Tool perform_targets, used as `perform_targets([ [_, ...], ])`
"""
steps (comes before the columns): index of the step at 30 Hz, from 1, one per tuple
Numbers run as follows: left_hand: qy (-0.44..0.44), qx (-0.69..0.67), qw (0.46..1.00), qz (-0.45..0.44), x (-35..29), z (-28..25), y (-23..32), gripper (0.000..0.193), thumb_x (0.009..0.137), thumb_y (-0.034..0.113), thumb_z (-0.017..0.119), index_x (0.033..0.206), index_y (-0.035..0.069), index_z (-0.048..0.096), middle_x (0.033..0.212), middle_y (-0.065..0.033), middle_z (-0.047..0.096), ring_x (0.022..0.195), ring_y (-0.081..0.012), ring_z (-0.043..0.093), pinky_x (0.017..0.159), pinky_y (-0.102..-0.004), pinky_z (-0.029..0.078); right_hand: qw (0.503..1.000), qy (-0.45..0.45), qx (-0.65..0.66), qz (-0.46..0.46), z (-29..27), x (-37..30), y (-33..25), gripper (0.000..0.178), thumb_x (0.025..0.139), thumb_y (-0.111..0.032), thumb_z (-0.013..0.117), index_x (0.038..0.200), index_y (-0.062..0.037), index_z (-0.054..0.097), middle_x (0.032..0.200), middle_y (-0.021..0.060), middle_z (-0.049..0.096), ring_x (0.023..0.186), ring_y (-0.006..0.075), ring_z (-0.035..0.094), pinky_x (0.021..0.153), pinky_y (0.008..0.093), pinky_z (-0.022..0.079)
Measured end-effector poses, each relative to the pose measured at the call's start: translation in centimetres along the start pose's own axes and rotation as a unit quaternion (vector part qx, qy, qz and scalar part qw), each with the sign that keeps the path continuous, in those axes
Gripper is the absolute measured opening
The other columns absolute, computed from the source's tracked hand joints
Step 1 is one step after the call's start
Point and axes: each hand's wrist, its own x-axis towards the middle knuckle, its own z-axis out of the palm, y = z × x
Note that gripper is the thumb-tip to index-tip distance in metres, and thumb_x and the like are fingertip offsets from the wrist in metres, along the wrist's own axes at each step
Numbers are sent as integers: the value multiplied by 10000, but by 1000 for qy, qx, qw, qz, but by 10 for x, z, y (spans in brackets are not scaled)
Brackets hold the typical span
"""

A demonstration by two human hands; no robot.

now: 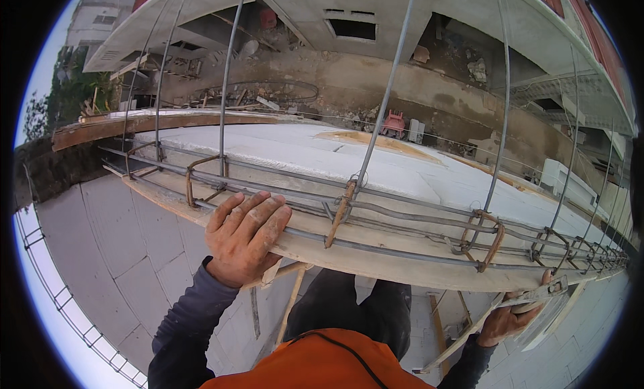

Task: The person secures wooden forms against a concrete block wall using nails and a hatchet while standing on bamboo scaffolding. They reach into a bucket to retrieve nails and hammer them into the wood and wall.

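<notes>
Left hand (pixel 245 238) is lying flat on the wooden form board (pixel 376 258), fingers spread and open, gripping nothing; fingertips are reaching the lower bar of the rebar cage (pixel 402 218). The board is running left to right across the middle of my view, with the cage lying along its top. Rusty stirrups (pixel 484 238) are wrapping the long bars at intervals. Thin vertical rods (pixel 386 93) are rising from the cage toward the top of the frame.

Right hand (pixel 506 320) is sitting below the board's right end, grip closed on a flat pale tool (pixel 530 298), a trowel or a strip, I cannot tell which.

Behind the cage I'm seeing a white slab (pixel 322 154), then a concrete wall (pixel 376 73) and rubble. Below the board, grey block wall (pixel 114 234) is dropping away.
</notes>
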Motion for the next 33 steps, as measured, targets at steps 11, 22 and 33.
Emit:
perform_targets([
  [11, 28, 3, 1000, 4, 0, 2, 1, 621, 872, 509, 807, 1351, 141, 667, 1219, -94, 770, 1133, -311, 740, 1107, -478, 473, 996, 10, 75, 51, 9, -2, 2, 742, 930, -90, 788, 1576, 32, 444, 1616, 152, 487, 1477, 295, 461, 1260, 452, 346],
  [22, 25, -3, 1000, -2, -1, 1, 0, 601, 806, 422, 851, 1312, 151, 675, 1173, -76, 780, 1093, -287, 752, 1114, -468, 468, 977, 28, 183, 101, 13, -4, 5, 608, 938, 22, 615, 1533, 5, 493, 1614, 120, 521, 1415, 232, 501, 1226, 369, 344],
  [33, 30, -5, 999, -12, 3, -1, 3, 573, 767, 396, 848, 1265, 149, 712, 1185, -67, 782, 1108, -278, 749, 1135, -459, 458, 997, 35, 55, 42, 12, -4, 8, 568, 984, -46, 678, 1521, 13, 503, 1576, 135, 554, 1388, 273, 554, 1202, 386, 402],
])
